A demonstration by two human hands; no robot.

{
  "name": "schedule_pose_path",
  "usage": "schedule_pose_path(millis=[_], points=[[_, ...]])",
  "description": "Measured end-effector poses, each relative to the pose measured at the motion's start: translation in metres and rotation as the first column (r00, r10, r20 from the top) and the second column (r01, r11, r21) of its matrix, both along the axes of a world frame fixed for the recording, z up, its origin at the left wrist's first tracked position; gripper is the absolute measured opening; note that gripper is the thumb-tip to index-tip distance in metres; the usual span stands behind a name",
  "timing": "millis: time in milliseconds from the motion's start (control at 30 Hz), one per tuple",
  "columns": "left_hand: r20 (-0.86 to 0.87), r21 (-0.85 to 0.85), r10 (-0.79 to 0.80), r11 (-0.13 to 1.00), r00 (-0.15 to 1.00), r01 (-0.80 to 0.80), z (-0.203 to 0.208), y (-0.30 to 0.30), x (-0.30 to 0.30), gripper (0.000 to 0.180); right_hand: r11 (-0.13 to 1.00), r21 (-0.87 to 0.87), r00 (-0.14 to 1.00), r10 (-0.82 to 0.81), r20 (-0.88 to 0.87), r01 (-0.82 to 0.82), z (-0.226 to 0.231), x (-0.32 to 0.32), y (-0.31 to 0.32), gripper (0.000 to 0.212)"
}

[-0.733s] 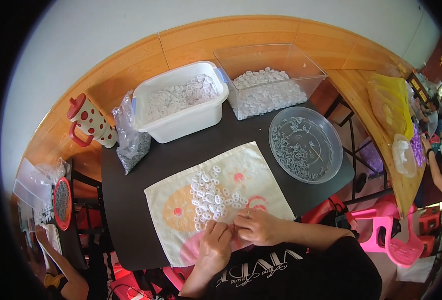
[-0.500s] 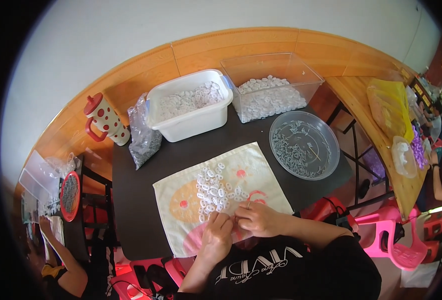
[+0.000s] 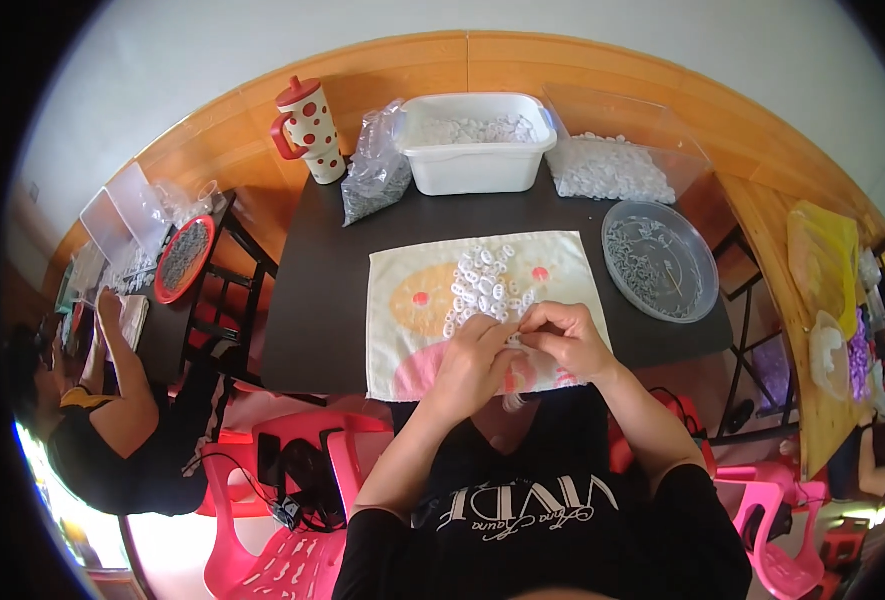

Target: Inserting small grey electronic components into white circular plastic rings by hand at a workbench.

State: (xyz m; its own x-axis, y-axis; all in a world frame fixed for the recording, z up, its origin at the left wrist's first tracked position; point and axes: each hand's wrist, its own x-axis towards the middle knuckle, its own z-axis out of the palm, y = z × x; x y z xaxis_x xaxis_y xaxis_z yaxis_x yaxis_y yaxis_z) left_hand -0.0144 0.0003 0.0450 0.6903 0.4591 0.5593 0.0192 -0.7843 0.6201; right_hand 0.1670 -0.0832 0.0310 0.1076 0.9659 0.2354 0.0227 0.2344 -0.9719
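My left hand (image 3: 476, 362) and my right hand (image 3: 569, 340) meet over the front part of a cream towel (image 3: 388, 290) with orange and pink printed shapes. Both hands are closed, their fingertips pinched together close to each other. Whatever lies between the fingertips is too small and too covered to make out. Just beyond the fingers, a loose heap of small white oval plastic pieces (image 3: 483, 283) is spread on the towel; the pieces look ring-like, with openings in them.
Along the dark table's (image 3: 313, 330) back stand a spotted tumbler (image 3: 313, 135), a bag of grey bits (image 3: 376, 180), a white tub (image 3: 478, 170) and a clear bin (image 3: 618, 170) of white pieces. A round tray (image 3: 663, 260) holds small grey parts. A co-worker (image 3: 113, 420) sits at left.
The view has swung, so the table and its containers appear farther right and higher. My hands stay together over the towel's front, fingertips still pinched. The white heap looks much the same.
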Motion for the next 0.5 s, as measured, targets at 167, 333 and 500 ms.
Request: schedule_pose_path(millis=[167, 333, 500], points=[[0.033, 0.064, -0.001, 0.998, 0.999, -0.001, -0.002, -0.008, -0.007, 0.031, 0.999, -0.030, 0.996, 0.038, -0.084, -0.041, 0.005, -0.006, -0.007, 0.012], [0.099, 0.033, -0.030, 0.999, 0.995, 0.027, 0.002, -0.015, -0.008, 0.031, 0.999, 0.033, 0.994, -0.004, -0.110, 0.007, 0.008, -0.016, -0.018, 0.011], [0.144, 0.076, -0.041, 0.997, 0.989, 0.030, 0.000, -0.019, -0.009, 0.034, 0.980, 0.151, 0.991, -0.134, 0.009, 0.131, 0.014, -0.033, -0.029, 0.011]])
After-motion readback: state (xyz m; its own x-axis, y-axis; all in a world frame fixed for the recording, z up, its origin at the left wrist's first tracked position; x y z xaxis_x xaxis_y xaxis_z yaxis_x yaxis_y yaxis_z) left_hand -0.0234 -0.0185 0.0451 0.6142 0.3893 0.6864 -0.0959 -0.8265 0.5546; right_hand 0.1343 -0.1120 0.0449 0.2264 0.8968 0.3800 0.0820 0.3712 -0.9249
